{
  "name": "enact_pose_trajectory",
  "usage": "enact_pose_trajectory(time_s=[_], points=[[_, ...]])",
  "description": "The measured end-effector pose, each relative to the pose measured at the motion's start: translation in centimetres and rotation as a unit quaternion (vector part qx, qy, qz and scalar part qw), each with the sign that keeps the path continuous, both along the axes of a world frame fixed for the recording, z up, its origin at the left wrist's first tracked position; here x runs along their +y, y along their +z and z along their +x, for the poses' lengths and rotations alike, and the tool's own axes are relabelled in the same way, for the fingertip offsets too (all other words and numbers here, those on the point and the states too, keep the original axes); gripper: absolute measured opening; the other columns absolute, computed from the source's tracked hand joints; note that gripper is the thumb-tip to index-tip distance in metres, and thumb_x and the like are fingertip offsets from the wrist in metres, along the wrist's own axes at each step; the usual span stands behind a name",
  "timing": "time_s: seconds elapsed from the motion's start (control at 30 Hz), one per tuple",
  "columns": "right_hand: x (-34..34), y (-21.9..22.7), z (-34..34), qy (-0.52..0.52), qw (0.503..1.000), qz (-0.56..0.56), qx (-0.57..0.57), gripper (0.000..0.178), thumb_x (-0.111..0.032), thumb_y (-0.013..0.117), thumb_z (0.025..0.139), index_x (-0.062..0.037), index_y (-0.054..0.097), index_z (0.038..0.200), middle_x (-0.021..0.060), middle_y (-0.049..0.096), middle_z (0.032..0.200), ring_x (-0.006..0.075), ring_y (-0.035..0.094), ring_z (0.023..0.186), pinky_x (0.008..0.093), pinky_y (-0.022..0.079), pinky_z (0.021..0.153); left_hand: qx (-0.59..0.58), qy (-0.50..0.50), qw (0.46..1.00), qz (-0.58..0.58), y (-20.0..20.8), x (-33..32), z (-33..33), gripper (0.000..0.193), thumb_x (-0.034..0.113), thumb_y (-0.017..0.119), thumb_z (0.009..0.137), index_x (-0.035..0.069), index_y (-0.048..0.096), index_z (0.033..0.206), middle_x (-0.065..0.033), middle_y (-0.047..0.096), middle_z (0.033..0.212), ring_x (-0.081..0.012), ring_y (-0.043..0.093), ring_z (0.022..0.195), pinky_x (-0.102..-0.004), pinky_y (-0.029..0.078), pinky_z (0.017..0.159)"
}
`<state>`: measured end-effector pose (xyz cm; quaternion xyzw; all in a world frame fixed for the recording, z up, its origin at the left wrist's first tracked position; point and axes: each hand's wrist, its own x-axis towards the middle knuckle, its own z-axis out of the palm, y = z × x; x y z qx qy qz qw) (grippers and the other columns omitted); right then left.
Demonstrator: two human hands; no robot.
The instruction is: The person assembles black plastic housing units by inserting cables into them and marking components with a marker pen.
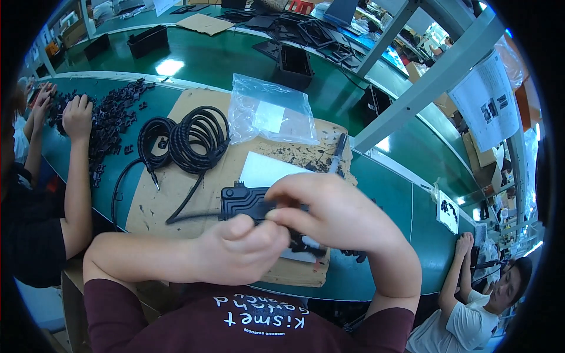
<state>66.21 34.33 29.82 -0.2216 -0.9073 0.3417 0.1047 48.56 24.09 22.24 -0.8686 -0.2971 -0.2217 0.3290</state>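
Note:
A black ridged plastic box (240, 199) lies in front of me on a white sheet (273, 170), its far left part showing past my hands. My left hand (250, 250) is closed in a fist at the box's near edge. Over its right side bends my right hand (309, 203), thumb and fingers pinched together close to the left one. What either hand grips is hidden and blurred. A black corrugated cable (200, 141) lies coiled to the left, and a black lead runs from there to the box.
Brown cardboard (153, 203) covers the green table (397, 203). A clear plastic bag (271, 112) and a marker pen (338, 154) lie beyond the box. Small black clips (112, 129) are heaped at left by a co-worker's hand (77, 117). A metal post (424, 88) rises at right.

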Motion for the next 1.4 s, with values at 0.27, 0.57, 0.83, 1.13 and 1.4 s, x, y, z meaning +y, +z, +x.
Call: enact_pose_trajectory(time_s=[0.27, 0.57, 0.83, 1.13, 1.4], points=[[-2.1, -3.2, 6.8, -0.115, 0.991, -0.005, 0.064, 0.009, -0.007, 0.068, 0.087, -0.0016, 0.071, 0.094, 0.01, 0.065, 0.08, 0.0217, 0.064, 0.071, 0.0296, 0.05, 0.062, -0.446, -0.002, 0.831, -0.332, -1.5, -2.9, -0.7, 0.023, 0.005, 0.076, 0.073, 0.0, 0.068, 0.094, -0.0061, 0.055, 0.078, -0.0233, 0.056, 0.074, -0.0333, 0.045, 0.062], [-9.0, -8.1, 3.6, -0.128, 0.969, -0.072, 0.2, 0.03, -0.003, 0.072, 0.083, -0.0011, 0.066, 0.112, 0.0126, 0.064, 0.104, 0.02, 0.064, 0.085, 0.0271, 0.052, 0.068, -0.658, -0.128, 0.538, -0.511, -4.7, -3.1, 2.3, 0.02, 0.003, 0.074, 0.085, -0.001, 0.062, 0.1, -0.0051, 0.047, 0.104, -0.0133, 0.049, 0.097, -0.0239, 0.041, 0.083], [-9.5, -8.8, 3.6, -0.16, 0.947, -0.114, 0.255, 0.02, -0.001, 0.069, 0.087, 0.0021, 0.067, 0.107, 0.012, 0.064, 0.105, 0.0176, 0.062, 0.087, 0.0263, 0.051, 0.072, -0.736, -0.219, 0.292, -0.57, -5.5, -4.2, 3.6, 0.015, 0.002, 0.069, 0.089, 0.001, 0.064, 0.102, -0.0019, 0.04, 0.107, -0.0081, 0.047, 0.098, -0.022, 0.044, 0.082], [-9.6, -10.3, 4.6, -0.1, 0.787, -0.55, 0.263, 0.018, -0.003, 0.057, 0.097, 0.0048, 0.061, 0.113, 0.0058, 0.058, 0.107, 0.0127, 0.058, 0.099, 0.0236, 0.049, 0.086, -0.714, -0.246, 0.153, -0.638, -5.5, -4.3, 2.9, 0.03, -0.003, 0.061, 0.092, 0.005, 0.046, 0.117, -0.0044, 0.053, 0.111, -0.0142, 0.058, 0.103, -0.0269, 0.05, 0.09], [-9.8, -11.4, 5.2, -0.096, 0.756, -0.568, 0.311, 0.015, -0.001, 0.058, 0.096, 0.0026, 0.061, 0.11, 0.0081, 0.058, 0.108, 0.0166, 0.059, 0.101, 0.0291, 0.048, 0.09, -0.627, -0.244, 0.307, -0.673, -4.3, -4.7, 0.2, 0.047, -0.003, 0.061, 0.092, 0.0, 0.047, 0.137, -0.0063, 0.044, 0.118, -0.0125, 0.056, 0.108, -0.0227, 0.048, 0.094]])
